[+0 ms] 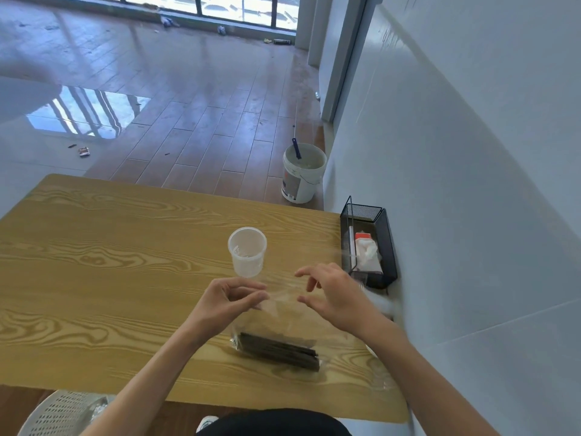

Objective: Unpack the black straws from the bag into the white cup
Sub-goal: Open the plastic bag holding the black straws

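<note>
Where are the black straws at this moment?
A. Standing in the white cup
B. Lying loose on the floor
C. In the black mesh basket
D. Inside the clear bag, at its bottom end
D: the black straws lie bundled inside the clear bag on the table, and the white cup holds none.

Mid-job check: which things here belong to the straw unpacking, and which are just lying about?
For the job:
bag, pinched at its top by the left hand
right hand, open by the bag top
straws, in the bag
cup

Lying about:
mesh tray with tissues
bucket on the floor
table
</note>
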